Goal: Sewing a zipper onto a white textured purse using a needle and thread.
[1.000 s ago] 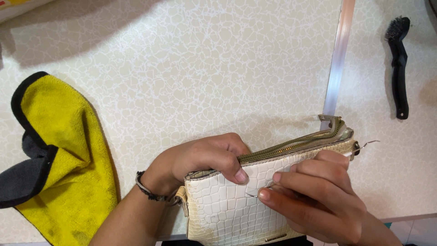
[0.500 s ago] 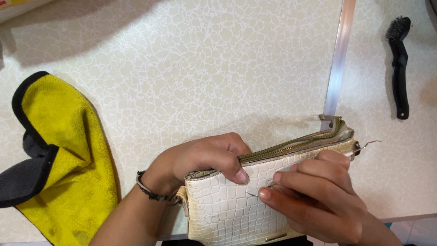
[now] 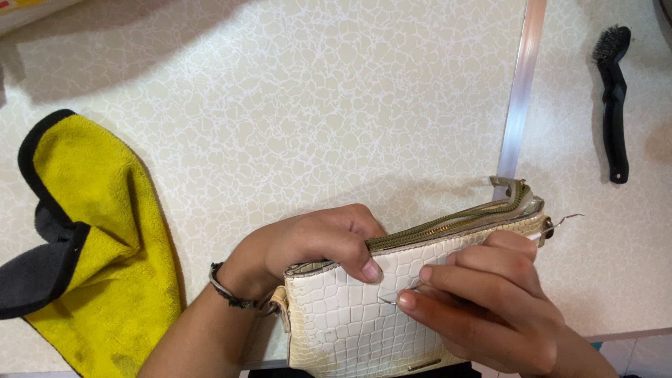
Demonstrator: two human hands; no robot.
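Note:
A cream handbag (image 3: 343,329) with a scale-like embossed pattern and a brass zipper along its top stands at the near edge of the table. My left hand (image 3: 311,245) grips its top edge, thumb pressed on the front face. Over the front of the bag, my right hand (image 3: 483,301) pinches a thin needle (image 3: 389,300) whose tip points left against the bag's front. A fine thread end sticks out by the metal ring at the bag's right corner (image 3: 547,227).
A yellow cloth with black trim (image 3: 84,245) lies at the left. A black brush (image 3: 613,98) rests at the far right. A metal strip (image 3: 519,98) runs down the pale crackle-patterned tabletop (image 3: 294,105). The table's front edge is just below the bag.

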